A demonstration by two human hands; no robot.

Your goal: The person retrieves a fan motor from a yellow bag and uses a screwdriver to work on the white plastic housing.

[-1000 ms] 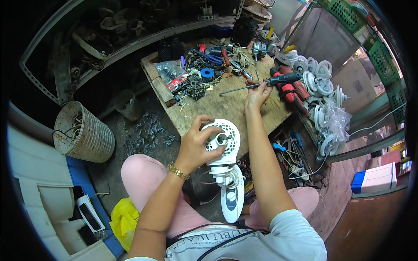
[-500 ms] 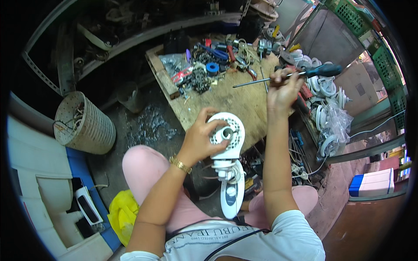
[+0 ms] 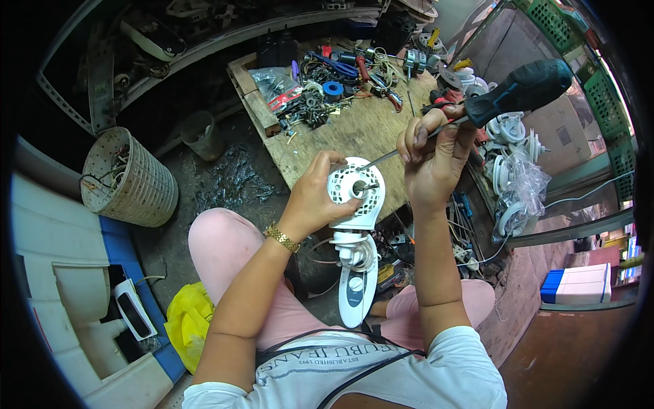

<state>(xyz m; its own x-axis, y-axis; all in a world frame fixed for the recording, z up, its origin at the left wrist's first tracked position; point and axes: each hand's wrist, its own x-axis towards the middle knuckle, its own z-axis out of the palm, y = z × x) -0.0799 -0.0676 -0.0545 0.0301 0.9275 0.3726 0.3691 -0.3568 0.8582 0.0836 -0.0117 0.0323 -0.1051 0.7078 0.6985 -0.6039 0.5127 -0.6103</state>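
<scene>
My left hand [image 3: 315, 193] grips the rim of a white electric fan's round motor housing [image 3: 372, 209], thumb near its centre hole. Below the housing hang the fan's neck and its oval base with a control knob [image 3: 355, 284], between my knees. In my right hand [image 3: 436, 153] is a screwdriver [image 3: 521, 92] with a dark, thick handle, its fingers closed on the metal shaft. The shaft slants down to the left, and its tip is at the upper part of the perforated housing face. A short metal shaft sticks out of the housing's centre.
A wooden workboard [image 3: 327, 150] carries piled screws, tools and a blue tape roll [image 3: 332, 91]. White fan parts and a clear plastic bag [image 3: 528, 180] lie at right. A ribbed white bin [image 3: 129, 180] stands left, near a yellow bag [image 3: 189, 320].
My right hand has tilted the screwdriver, bringing its tip from above the board down to the fan housing. My left hand has raised the fan slightly and tipped its face.
</scene>
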